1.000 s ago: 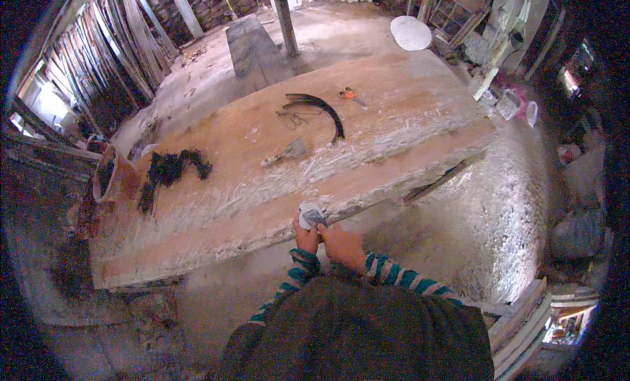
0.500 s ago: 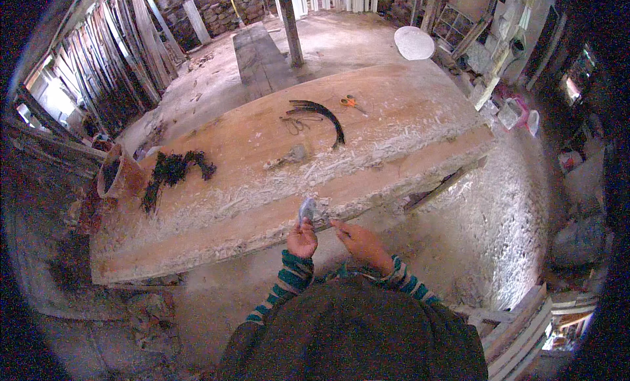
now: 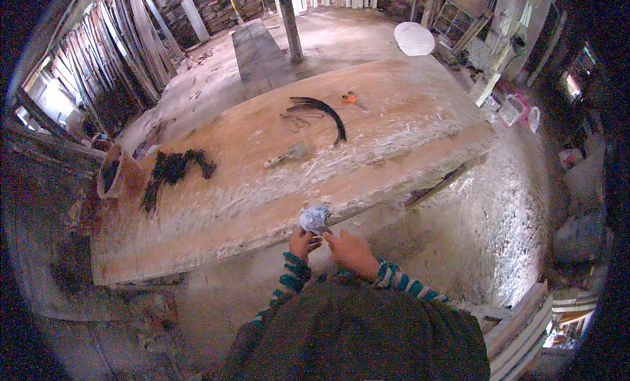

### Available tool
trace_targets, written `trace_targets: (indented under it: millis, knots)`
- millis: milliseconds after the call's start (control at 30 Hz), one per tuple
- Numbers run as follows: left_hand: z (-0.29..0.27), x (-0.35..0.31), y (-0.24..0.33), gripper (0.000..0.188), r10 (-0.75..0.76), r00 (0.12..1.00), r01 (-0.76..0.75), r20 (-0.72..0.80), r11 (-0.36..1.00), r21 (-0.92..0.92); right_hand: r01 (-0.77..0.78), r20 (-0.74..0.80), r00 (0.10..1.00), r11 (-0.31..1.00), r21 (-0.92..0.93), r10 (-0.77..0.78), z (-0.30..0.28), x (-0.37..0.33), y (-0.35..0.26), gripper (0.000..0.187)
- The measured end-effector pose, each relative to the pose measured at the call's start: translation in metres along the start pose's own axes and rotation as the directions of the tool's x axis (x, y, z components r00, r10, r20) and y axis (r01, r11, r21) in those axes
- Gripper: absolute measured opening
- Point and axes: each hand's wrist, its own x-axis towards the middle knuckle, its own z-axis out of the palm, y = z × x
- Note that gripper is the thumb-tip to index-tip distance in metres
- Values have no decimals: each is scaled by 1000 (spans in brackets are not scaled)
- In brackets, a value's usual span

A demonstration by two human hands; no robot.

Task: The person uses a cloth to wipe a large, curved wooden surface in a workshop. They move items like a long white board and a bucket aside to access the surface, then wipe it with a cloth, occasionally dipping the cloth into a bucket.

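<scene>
Over the near edge of the wooden table (image 3: 256,230) my left hand (image 3: 302,244) is closed round the lower end of a pale blue-white crumpled bundle (image 3: 315,217), whose material I cannot make out. Close beside it, my right hand (image 3: 354,252) is closed, its fingertips at the bundle's underside. Whatever those fingers pinch is too small to name. Farther up the table lie a curved bunch of black strips (image 3: 333,116), orange-handled scissors (image 3: 352,99) and a greyish lump (image 3: 296,151).
A heap of tangled black fibre (image 3: 174,171) lies at the table's left, beside a tilted bucket (image 3: 115,172). Pale shavings cover a band along the tabletop. Beyond stand a wooden post (image 3: 289,26), a plank (image 3: 259,56) and a round white disc (image 3: 414,39).
The bundle has turned and now shows a wider, rounder side. My right hand has moved slightly left, closer to my left hand.
</scene>
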Motion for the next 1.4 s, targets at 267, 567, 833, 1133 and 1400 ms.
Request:
trace_targets:
  millis: [267, 567, 833, 1133, 1400]
  knots:
    - [-28, 26, -40, 37, 232, 972, -233, 24, 971, 51, 148, -103, 983, 988, -43, -152, -4, 5, -8, 40]
    - [19, 2, 27, 33, -40, 995, 51, -94, 992, 115, 123, -134, 983, 992, -40, -128, -1, 53, -13, 33]
    - [6, 15, -12, 30, 32, 995, -28, -96, 999, 44, 41, -10, 999, 991, -125, -43, -10, 24, 9, 35]
    - [9, 12, 6, 29, -208, 971, 168, -117, 945, -279, 187, -138, 975, 978, 92, -174, 11, 90, 33, 46]
    - [-25, -48, -27, 21, -140, 956, 49, -258, 942, -331, -131, 95, 991, 759, 638, 91, -31, 53, 91, 61]
